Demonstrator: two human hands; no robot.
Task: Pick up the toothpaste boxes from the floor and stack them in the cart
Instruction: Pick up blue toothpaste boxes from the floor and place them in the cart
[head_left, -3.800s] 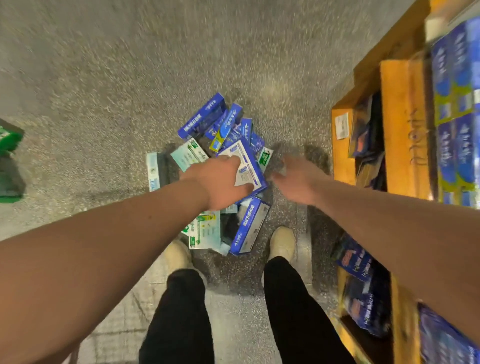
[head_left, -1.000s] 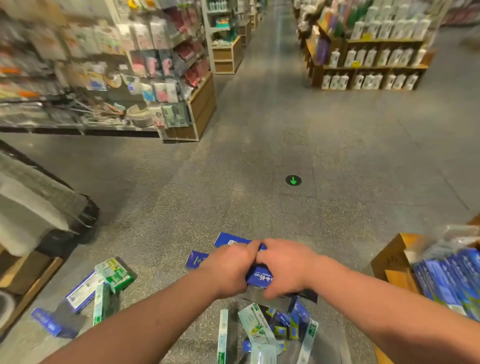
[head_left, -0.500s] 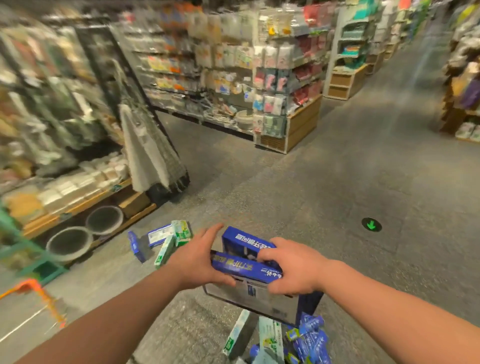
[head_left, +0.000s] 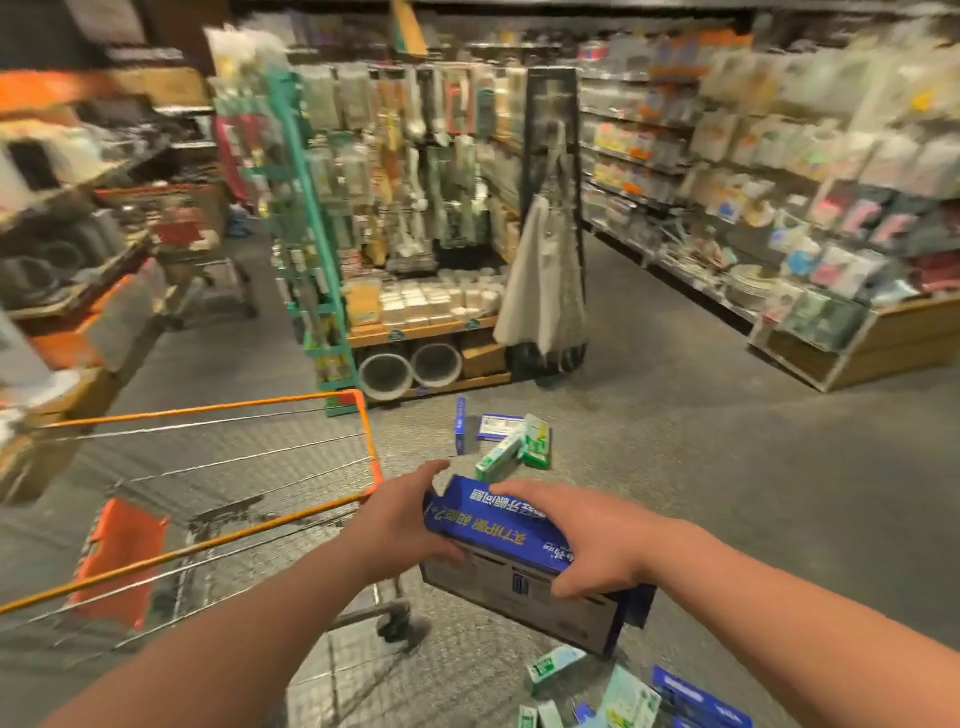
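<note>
Gripping blue toothpaste boxes (head_left: 524, 582) | left hand (head_left: 400, 525), right hand (head_left: 587, 540) curled round | white Chinese lettering (head_left: 493, 532), inverted

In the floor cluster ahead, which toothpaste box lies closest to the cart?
The slim blue box on edge at the cluster's left, nearest the cart's orange corner.

Shelves (head_left: 753, 171): goods smeared by motion blur, unreadable.
Cart (head_left: 370, 441): its left part is cut off by the picture's edge.
Bottom boxes (head_left: 631, 699): cropped by the lower edge.
Held boxes (head_left: 488, 525): how many, cannot tell.
</note>
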